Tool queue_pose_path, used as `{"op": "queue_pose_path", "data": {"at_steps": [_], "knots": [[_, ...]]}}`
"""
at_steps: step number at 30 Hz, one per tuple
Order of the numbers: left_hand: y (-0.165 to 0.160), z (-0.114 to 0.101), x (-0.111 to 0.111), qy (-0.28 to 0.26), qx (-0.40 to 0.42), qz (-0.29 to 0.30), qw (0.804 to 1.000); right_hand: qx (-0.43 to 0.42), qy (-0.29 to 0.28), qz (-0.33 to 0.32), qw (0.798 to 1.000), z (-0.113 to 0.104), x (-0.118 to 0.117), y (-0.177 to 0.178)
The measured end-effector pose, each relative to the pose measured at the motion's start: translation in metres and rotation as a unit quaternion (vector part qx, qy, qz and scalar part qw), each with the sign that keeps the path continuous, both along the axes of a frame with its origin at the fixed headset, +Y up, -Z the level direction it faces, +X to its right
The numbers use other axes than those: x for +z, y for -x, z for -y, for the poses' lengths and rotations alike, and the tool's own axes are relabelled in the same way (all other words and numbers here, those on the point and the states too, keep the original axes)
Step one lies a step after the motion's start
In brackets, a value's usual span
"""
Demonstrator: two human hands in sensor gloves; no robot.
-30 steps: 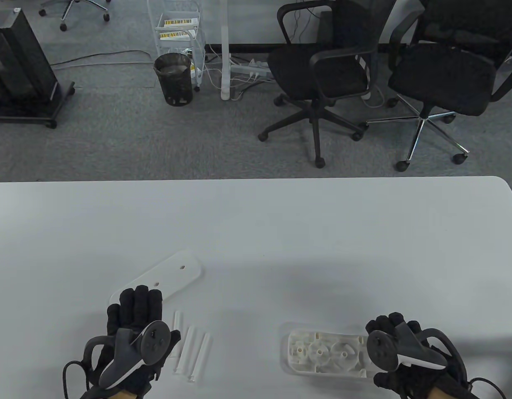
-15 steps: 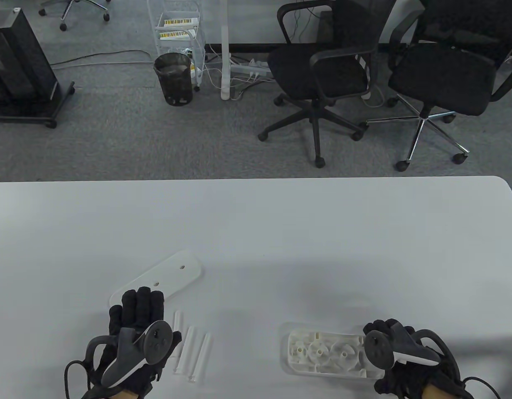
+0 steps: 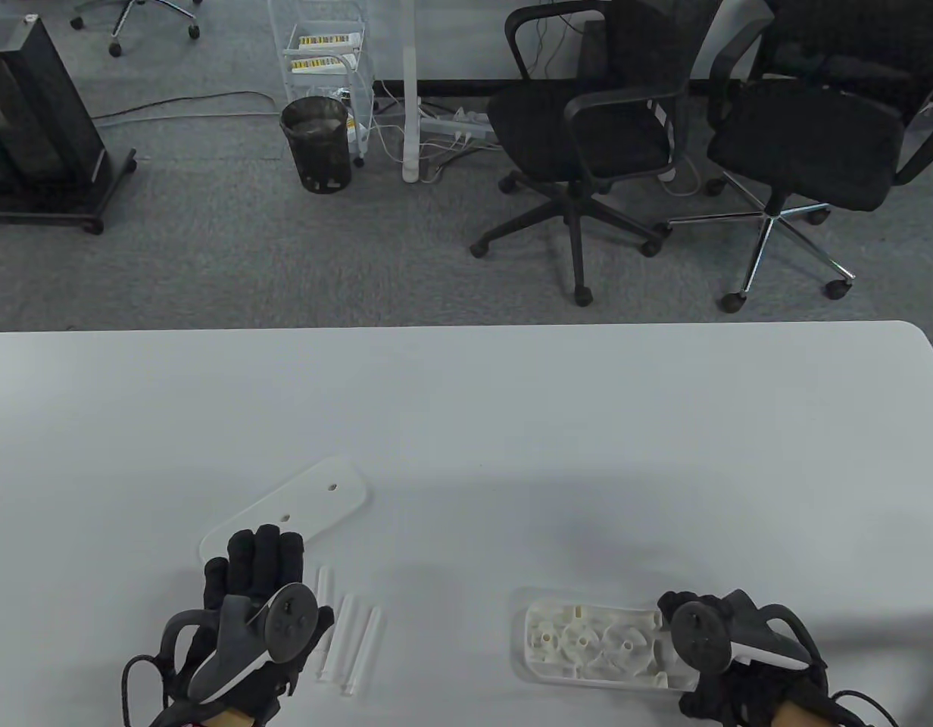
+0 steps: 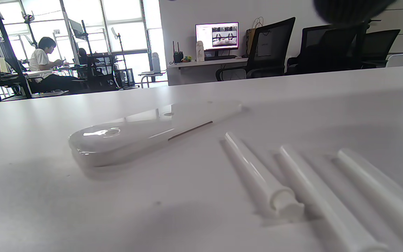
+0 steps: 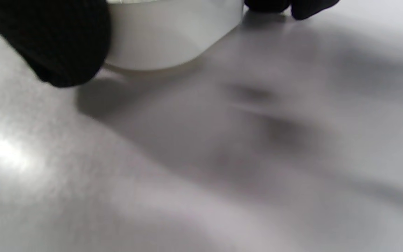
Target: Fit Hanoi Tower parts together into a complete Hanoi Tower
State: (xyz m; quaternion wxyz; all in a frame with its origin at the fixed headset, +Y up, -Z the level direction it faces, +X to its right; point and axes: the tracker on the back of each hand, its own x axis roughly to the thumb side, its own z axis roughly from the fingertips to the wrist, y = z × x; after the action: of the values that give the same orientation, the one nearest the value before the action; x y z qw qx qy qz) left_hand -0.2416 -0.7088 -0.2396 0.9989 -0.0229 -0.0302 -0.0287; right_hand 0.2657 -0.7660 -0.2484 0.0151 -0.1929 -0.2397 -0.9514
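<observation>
A flat white cover plate point(image 3: 315, 500) with small holes lies at the near left, also in the left wrist view point(image 4: 145, 129). Three white pegs point(image 3: 351, 634) lie side by side next to it, also in the left wrist view point(image 4: 262, 183). A white base shell point(image 3: 588, 640) lies with its ribbed inside up at the near right. My left hand point(image 3: 256, 556) hovers over the plate's near end, fingers stretched out, holding nothing. My right hand point(image 3: 682, 617) grips the shell's right end. In the right wrist view the shell's rounded end point(image 5: 173, 35) sits between my gloved fingers point(image 5: 61, 45).
The white table point(image 3: 512, 424) reaches far beyond the parts. Past its far edge stand two black office chairs point(image 3: 588, 129), a wire bin point(image 3: 315, 140) and a white trolley point(image 3: 322, 53) on the grey carpet.
My right hand has drawn back toward the near edge and its fingers have curled around the shell's right end. My left hand has drifted slightly right. The parts have not moved.
</observation>
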Motion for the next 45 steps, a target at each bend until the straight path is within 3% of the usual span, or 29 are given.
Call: {"op": "queue_pose_path", "data": {"at_steps": [11,20,24,28,32,36,41,45], "knots": [[0.004,0.005,-0.002,0.007,0.013,0.001,1.0,-0.135,-0.044,0.03,0.989,-0.042,-0.006,-0.001],[0.008,0.008,-0.003,0.01,0.026,0.0,1.0,-0.241,-0.078,0.042,0.966,-0.071,-0.012,0.008],[0.01,0.011,-0.004,0.011,0.03,-0.001,0.999,-0.348,-0.06,0.062,0.934,-0.075,-0.016,0.014],[0.015,0.018,-0.007,0.015,0.037,-0.001,0.999,-0.452,-0.063,0.063,0.888,-0.082,-0.021,0.027],[0.018,0.023,-0.009,0.017,0.039,-0.001,0.999,-0.516,-0.069,0.053,0.852,-0.087,-0.025,0.044],[0.02,0.027,-0.011,0.019,0.045,-0.001,0.999,-0.599,-0.043,0.049,0.798,-0.086,-0.03,0.062],[0.023,0.031,-0.012,0.02,0.05,0.0,0.999,-0.636,-0.041,0.036,0.769,-0.081,-0.032,0.076],[0.027,0.032,-0.013,0.014,0.062,-0.002,0.998,-0.619,-0.061,0.04,0.782,-0.079,-0.032,0.077]]}}
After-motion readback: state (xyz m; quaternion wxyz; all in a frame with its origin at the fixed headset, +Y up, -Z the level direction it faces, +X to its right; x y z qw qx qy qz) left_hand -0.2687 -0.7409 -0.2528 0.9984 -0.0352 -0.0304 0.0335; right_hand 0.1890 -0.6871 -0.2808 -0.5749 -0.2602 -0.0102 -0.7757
